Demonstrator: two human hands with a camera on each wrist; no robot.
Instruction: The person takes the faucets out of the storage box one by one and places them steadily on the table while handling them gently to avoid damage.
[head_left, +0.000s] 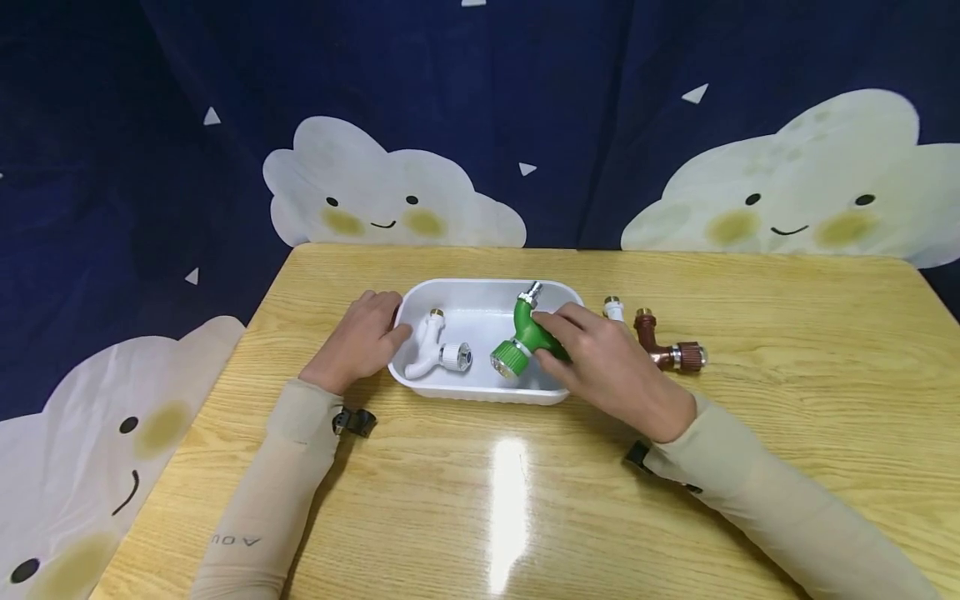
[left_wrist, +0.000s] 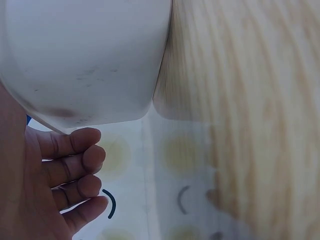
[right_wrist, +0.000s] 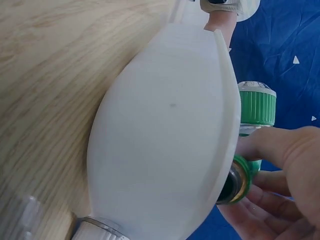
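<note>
A white plastic tub (head_left: 487, 392) stands on the table, and a white faucet (head_left: 431, 346) lies in its left part. My left hand (head_left: 365, 337) grips the tub's left end, its thumb at the rim and its fingers (left_wrist: 82, 142) curled along the outside. Over the right part of the tub, my right hand (head_left: 600, 354) holds a green faucet (head_left: 525, 333) between thumb and fingers. The faucet's metal nozzle points up and away, with its green knob toward the tub's middle. In the right wrist view, the green faucet's threaded end (right_wrist: 232, 185) shows near the rim.
On the wooden table (head_left: 787, 417), right of the tub, lie a brown faucet (head_left: 663, 350) and another white faucet (head_left: 613, 308), mostly hidden behind my right hand. A dark blue curtain (head_left: 562, 100) with printed clouds hangs along the table's back edge.
</note>
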